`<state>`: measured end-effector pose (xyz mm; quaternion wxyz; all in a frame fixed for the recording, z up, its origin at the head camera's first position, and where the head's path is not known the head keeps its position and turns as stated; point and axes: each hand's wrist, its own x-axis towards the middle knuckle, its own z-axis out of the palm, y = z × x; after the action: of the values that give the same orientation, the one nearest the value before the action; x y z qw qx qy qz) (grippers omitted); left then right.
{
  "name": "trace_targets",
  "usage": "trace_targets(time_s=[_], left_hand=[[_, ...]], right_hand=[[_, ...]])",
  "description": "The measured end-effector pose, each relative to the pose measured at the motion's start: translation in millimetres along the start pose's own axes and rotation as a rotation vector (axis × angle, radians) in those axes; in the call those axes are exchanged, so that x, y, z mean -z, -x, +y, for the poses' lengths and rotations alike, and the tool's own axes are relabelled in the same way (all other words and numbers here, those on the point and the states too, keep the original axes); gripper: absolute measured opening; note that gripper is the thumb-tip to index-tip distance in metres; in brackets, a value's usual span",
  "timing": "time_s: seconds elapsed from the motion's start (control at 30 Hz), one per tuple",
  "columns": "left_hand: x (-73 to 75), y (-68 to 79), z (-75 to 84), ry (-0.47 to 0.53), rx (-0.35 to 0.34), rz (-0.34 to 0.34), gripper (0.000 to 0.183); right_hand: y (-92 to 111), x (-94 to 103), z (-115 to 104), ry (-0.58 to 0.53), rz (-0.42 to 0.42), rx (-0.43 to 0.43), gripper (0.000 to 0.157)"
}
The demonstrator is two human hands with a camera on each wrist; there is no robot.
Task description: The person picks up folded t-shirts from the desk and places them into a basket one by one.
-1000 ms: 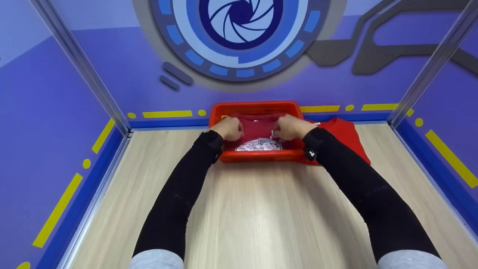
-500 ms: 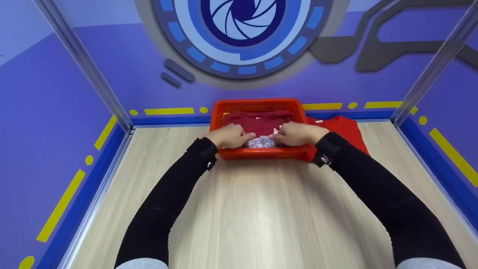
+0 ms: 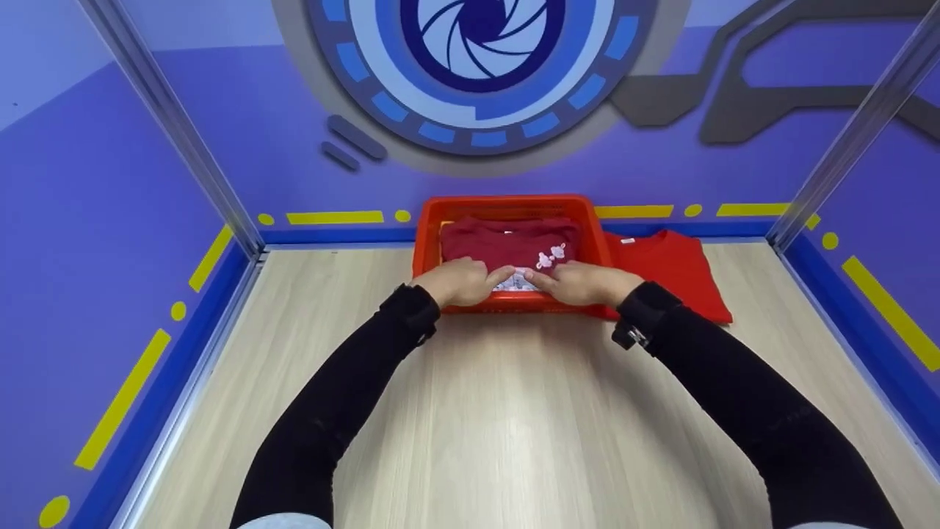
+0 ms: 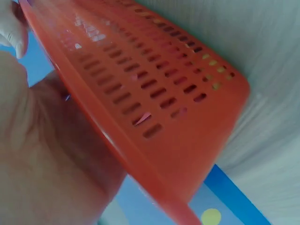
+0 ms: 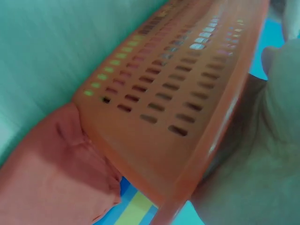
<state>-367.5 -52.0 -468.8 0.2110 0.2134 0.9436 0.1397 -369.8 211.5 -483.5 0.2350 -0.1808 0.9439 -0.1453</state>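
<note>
An orange-red plastic basket [image 3: 507, 201] stands against the back wall in the head view. In it lies a folded dark red shirt [image 3: 485, 239] with a white print [image 3: 518, 281] near the front and a small white motif at the right. My left hand [image 3: 464, 282] reaches over the basket's front left, thumb straight and pointing inward. Mirroring it, my right hand [image 3: 586, 283] lies over the front right, its thumb tip near the other. The fingers dip inside the basket and are mostly hidden. In the left wrist view the palm [image 4: 51, 154] hangs over the slotted wall's rim.
A folded bright red shirt [image 3: 668, 272] lies on the table right against the basket's right side. Something yellow [image 3: 446, 226] shows at the basket's left inner edge. Purple-blue printed walls [image 3: 220, 117] enclose the wooden table [image 3: 485, 411] at the back and both sides.
Both hands have drawn back from the middle of the dark red shirt to the basket's front edge, thumbs now pointing toward each other. The white motif at right has come into view.
</note>
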Motion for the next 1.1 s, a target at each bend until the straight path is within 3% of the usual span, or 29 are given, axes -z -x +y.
trace_targets(time_s=[0.1, 0.23, 0.37, 0.5, 0.63, 0.73, 0.83, 0.93, 1.0, 1.1], left_hand=[[-6.1, 2.0, 2.8, -0.021, -0.094, 0.111, 0.091], [-14.5, 2.3, 4.0, 0.029, -0.119, 0.103, 0.091], [-15.4, 3.5, 3.0, 0.041, -0.124, 0.096, 0.082], [-10.8, 14.2, 3.5, 0.047, -0.238, 0.146, 0.053], [-11.7, 36.6, 4.1, 0.111, -0.333, 0.323, 0.031], [-22.9, 55.7, 2.5, 0.172, -0.387, 0.45, 0.027], [-42.7, 69.2, -2.3, 0.194, -0.407, 0.437, 0.027], [-65.6, 76.0, -11.0, 0.189, -0.374, 0.323, 0.031], [-78.5, 77.9, -18.0, 0.184, -0.346, 0.252, 0.031], [-90.6, 78.0, -25.4, 0.175, -0.329, 0.22, 0.028]], right_hand=[[5.0, -2.8, -0.6, -0.009, 0.074, 0.04, 0.093], [8.7, -9.2, 2.5, -0.049, 0.162, 0.085, 0.072], [9.1, -15.9, 4.1, -0.045, 0.215, 0.11, 0.068], [17.6, -24.0, -1.7, -0.023, 0.392, 0.271, 0.05], [41.6, -36.2, -8.6, -0.036, 0.652, 0.475, 0.021], [62.5, -47.3, -4.7, -0.056, 0.747, 0.565, 0.013], [78.6, -58.3, 13.7, -0.091, 0.653, 0.534, 0.014], [86.9, -68.8, 45.4, -0.177, 0.425, 0.396, 0.016], [88.3, -73.1, 68.5, -0.216, 0.331, 0.282, 0.017], [84.3, -72.7, 100.8, -0.207, 0.365, 0.154, 0.019]])
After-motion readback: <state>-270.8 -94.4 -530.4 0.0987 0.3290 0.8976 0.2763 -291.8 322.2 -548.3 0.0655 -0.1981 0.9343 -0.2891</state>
